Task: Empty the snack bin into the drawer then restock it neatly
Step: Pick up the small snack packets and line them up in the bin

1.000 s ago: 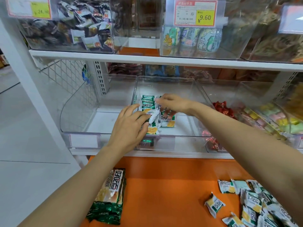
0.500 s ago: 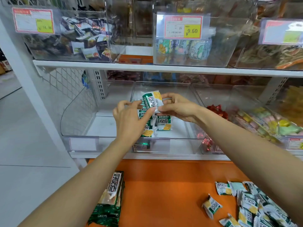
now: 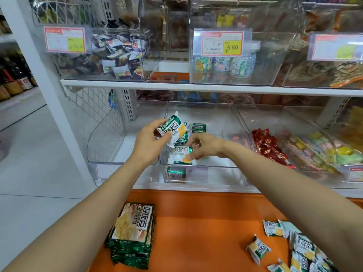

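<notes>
A clear plastic snack bin (image 3: 218, 171) sits on the lower shelf, holding a few green-and-white snack packets (image 3: 198, 127) lined up inside. My left hand (image 3: 149, 142) grips one snack packet (image 3: 173, 129) raised above the bin's left side. Lower and to the right, my right hand (image 3: 204, 147) reaches into the bin and pinches another packet (image 3: 181, 155) near the front wall. Below lies the open orange drawer (image 3: 196, 222) with several loose packets (image 3: 294, 250) at its right.
A stack of large green snack bags (image 3: 132, 232) lies at the drawer's left. An empty clear bin (image 3: 110, 146) stands left of the snack bin. Bins of red candies (image 3: 269, 146) and pastel sweets (image 3: 322, 150) stand right. A white shelf (image 3: 196, 88) with full bins hangs overhead.
My left hand took the raised packet alone and tilted it. My right hand let go of it and dropped into the bin onto another packet. The view moved closer and lower.
</notes>
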A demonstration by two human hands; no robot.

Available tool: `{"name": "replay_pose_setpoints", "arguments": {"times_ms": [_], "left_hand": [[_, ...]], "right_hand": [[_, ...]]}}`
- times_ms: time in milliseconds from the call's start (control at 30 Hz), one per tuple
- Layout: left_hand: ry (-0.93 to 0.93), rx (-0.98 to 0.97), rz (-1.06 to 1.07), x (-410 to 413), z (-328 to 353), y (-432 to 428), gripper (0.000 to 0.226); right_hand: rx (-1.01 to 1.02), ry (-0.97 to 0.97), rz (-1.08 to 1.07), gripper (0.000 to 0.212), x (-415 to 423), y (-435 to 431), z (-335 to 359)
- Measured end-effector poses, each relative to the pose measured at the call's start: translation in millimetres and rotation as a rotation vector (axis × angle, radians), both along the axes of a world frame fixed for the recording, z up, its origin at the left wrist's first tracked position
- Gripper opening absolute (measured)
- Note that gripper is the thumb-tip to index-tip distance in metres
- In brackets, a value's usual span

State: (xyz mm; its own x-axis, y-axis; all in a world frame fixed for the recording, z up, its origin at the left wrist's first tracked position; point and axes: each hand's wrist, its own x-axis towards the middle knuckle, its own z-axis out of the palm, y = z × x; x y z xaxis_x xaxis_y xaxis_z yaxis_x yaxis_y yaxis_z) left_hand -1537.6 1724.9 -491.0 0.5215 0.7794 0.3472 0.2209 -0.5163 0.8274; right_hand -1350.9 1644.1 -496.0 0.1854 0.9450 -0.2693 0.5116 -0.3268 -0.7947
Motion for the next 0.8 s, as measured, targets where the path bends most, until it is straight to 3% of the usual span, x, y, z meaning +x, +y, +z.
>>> {"name": "replay_pose_setpoints", "arguments": {"times_ms": [233, 467, 567, 667, 800], "left_hand": [[0.098, 0.066, -0.037, 8, 10, -2, 0.037], [0.089, -0.094, -0.216, 21, 16, -23, 0.033], [0.128, -0.25, -0.227, 25, 18, -31, 0.04], [0.262, -0.097, -0.236, 29, 15, -38, 0.046], [0.396, 0.353, -0.19, 21, -5, -36, 0.06]], "right_hand": [[0.25, -0.018, 0.084, 0.044, 34, -32, 38], [0.326, -0.07, 0.093, 0.041, 22, -38, 46], [0.304, -0.1, 0.138, 0.053, 18, -41, 45], [0.229, -0.214, 0.185, 0.078, 21, -38, 42], [0.055, -0.335, 0.082, 0.07, 45, -30, 24]]}}
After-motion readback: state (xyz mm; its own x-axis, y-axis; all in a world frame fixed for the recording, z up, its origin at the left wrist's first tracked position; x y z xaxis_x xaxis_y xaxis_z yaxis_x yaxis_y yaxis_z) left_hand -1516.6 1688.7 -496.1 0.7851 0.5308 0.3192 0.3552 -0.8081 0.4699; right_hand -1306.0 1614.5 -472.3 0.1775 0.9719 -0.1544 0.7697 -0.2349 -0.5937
